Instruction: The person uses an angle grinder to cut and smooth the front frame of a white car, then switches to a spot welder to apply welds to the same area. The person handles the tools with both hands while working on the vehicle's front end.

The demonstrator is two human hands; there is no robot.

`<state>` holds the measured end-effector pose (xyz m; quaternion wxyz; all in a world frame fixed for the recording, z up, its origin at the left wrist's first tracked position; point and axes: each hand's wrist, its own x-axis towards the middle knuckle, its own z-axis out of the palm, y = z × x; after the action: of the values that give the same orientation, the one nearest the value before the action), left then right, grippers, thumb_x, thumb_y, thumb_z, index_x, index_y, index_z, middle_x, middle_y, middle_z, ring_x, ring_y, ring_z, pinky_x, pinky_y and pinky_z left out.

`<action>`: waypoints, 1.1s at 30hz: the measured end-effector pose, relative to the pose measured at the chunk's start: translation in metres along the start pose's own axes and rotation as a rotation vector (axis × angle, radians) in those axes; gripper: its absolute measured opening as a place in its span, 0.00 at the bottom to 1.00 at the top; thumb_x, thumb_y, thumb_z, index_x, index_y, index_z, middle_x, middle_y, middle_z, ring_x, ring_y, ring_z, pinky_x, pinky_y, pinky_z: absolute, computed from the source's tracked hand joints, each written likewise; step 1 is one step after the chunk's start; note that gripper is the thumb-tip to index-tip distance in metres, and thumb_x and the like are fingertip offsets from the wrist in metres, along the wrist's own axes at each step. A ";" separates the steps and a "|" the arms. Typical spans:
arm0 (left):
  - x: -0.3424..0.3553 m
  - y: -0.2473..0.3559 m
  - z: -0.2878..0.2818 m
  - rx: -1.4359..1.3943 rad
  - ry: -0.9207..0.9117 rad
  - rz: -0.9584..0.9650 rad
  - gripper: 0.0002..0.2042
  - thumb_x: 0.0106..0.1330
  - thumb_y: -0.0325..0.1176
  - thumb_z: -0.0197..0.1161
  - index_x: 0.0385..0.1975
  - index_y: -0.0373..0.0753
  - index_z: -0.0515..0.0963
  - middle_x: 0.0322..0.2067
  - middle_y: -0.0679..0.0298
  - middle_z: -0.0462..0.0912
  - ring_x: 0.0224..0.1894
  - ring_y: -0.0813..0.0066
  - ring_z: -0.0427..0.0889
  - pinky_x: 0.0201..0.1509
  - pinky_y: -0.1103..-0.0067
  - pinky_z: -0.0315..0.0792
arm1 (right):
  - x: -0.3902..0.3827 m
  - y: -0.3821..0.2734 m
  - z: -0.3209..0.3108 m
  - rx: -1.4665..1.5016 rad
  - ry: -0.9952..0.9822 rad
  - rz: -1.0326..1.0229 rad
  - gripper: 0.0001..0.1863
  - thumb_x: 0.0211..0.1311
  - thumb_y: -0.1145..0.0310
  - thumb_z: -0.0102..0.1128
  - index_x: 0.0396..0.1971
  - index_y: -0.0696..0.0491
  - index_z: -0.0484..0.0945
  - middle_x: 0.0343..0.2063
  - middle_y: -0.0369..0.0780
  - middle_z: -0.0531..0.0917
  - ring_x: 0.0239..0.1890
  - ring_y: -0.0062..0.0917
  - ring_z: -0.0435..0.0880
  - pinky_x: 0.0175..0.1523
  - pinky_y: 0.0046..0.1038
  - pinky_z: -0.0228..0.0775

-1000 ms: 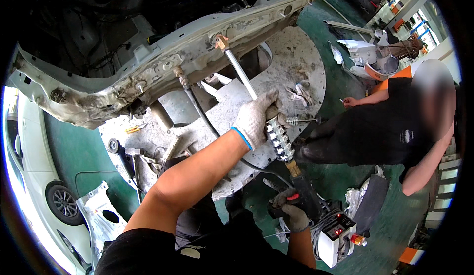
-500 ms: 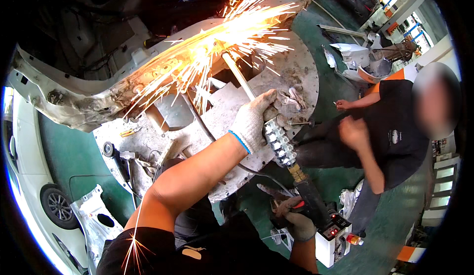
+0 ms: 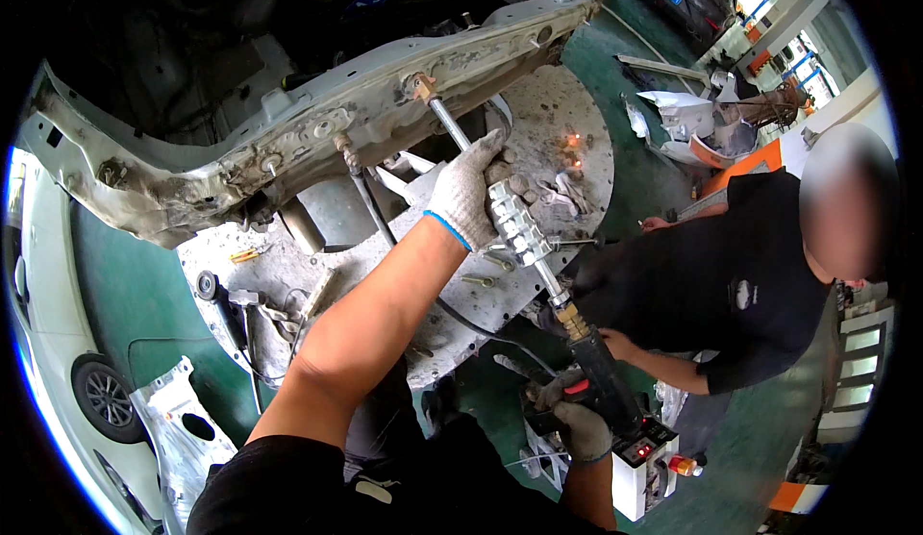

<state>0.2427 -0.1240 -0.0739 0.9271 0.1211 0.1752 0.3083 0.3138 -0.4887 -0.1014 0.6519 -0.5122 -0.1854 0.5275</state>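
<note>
A spot-welding dent puller with a ribbed metal slide hammer (image 3: 519, 227) runs diagonally between my hands. My left hand (image 3: 463, 194), in a white knit glove with a blue cuff, wraps around its rod (image 3: 448, 124) just above the ribbed weight. The rod's tip meets a copper-coloured piece (image 3: 420, 87) on the scraped car body panel (image 3: 312, 133). My right hand (image 3: 581, 431), also gloved, is closed on the black gun handle (image 3: 608, 386) near a red trigger. A cable clamp (image 3: 348, 152) is fixed to the panel, its black cable trailing down between my arms.
A round, stained white table (image 3: 586, 117) under the panel carries crumpled gloves (image 3: 564, 195), metal pieces (image 3: 478, 281) and a black hand tool (image 3: 219, 302). A co-worker (image 3: 687, 285) stands close on the right, one hand beside the gun. Below is a white machine (image 3: 630, 485); a white car (image 3: 48, 295) stands left.
The bright spark shower at the rod's tip has ended, leaving small glowing spots over the table. My left hand and the weight shifted slightly up-left. The co-worker's arm lowered toward the gun.
</note>
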 end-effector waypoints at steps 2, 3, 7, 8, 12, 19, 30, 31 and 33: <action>-0.005 -0.004 0.009 0.046 0.038 0.043 0.14 0.80 0.45 0.57 0.34 0.42 0.74 0.18 0.65 0.72 0.20 0.66 0.77 0.33 0.61 0.82 | -0.001 -0.004 0.007 0.005 0.055 -0.006 0.21 0.52 0.70 0.72 0.47 0.56 0.81 0.37 0.42 0.84 0.42 0.32 0.84 0.57 0.43 0.77; -0.003 -0.005 0.009 0.034 0.032 0.040 0.14 0.80 0.45 0.58 0.34 0.42 0.74 0.18 0.64 0.72 0.21 0.66 0.77 0.33 0.61 0.82 | -0.001 -0.005 0.004 -0.009 0.054 0.002 0.21 0.52 0.69 0.72 0.47 0.56 0.81 0.37 0.43 0.84 0.42 0.33 0.84 0.57 0.44 0.77; 0.001 -0.008 0.005 0.001 0.020 0.033 0.14 0.79 0.45 0.58 0.35 0.43 0.73 0.18 0.64 0.71 0.20 0.64 0.77 0.31 0.62 0.82 | 0.002 -0.002 -0.009 -0.025 -0.001 -0.002 0.21 0.51 0.69 0.72 0.47 0.57 0.80 0.35 0.43 0.84 0.41 0.34 0.85 0.54 0.44 0.78; 0.001 -0.007 0.005 0.009 0.019 0.041 0.13 0.79 0.44 0.58 0.35 0.43 0.73 0.18 0.64 0.72 0.19 0.64 0.77 0.29 0.62 0.82 | 0.004 -0.002 -0.009 -0.017 -0.029 -0.015 0.21 0.51 0.69 0.71 0.47 0.57 0.81 0.35 0.42 0.84 0.40 0.34 0.84 0.53 0.43 0.78; -0.002 0.013 0.021 -0.032 0.065 0.060 0.14 0.79 0.45 0.59 0.34 0.42 0.73 0.16 0.67 0.69 0.18 0.67 0.75 0.31 0.62 0.81 | 0.000 -0.007 0.000 0.035 0.049 0.039 0.23 0.45 0.71 0.67 0.45 0.55 0.78 0.31 0.41 0.80 0.37 0.33 0.81 0.55 0.45 0.75; -0.042 -0.075 0.030 0.107 0.126 -0.154 0.10 0.77 0.40 0.61 0.43 0.39 0.77 0.21 0.59 0.77 0.21 0.61 0.80 0.27 0.64 0.79 | -0.016 0.005 -0.041 0.127 0.033 0.066 0.20 0.44 0.70 0.69 0.41 0.57 0.81 0.34 0.40 0.82 0.37 0.32 0.82 0.52 0.41 0.77; 0.001 -0.056 0.015 -0.108 -0.175 -0.100 0.13 0.81 0.41 0.53 0.32 0.44 0.73 0.16 0.70 0.65 0.19 0.69 0.73 0.26 0.69 0.73 | 0.020 0.025 -0.100 0.066 0.212 0.016 0.11 0.64 0.71 0.65 0.44 0.57 0.79 0.38 0.41 0.83 0.42 0.33 0.84 0.57 0.39 0.77; 0.002 -0.054 0.015 -0.124 -0.177 -0.089 0.14 0.81 0.42 0.54 0.31 0.44 0.73 0.16 0.71 0.66 0.19 0.70 0.72 0.23 0.70 0.71 | 0.024 0.032 -0.117 0.101 0.254 0.027 0.11 0.64 0.71 0.64 0.44 0.56 0.79 0.38 0.41 0.83 0.43 0.31 0.83 0.57 0.38 0.77; 0.005 -0.051 0.011 -0.178 -0.269 -0.090 0.14 0.81 0.40 0.53 0.30 0.45 0.71 0.16 0.71 0.65 0.20 0.70 0.72 0.26 0.70 0.72 | 0.031 0.037 -0.141 0.072 0.304 -0.004 0.15 0.57 0.75 0.65 0.46 0.55 0.80 0.40 0.39 0.83 0.46 0.29 0.83 0.57 0.37 0.76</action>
<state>0.2783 -0.1623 -0.0820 0.9622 0.0709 0.0268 0.2617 0.4169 -0.5312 -0.1993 0.6916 -0.5620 -0.0667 0.4489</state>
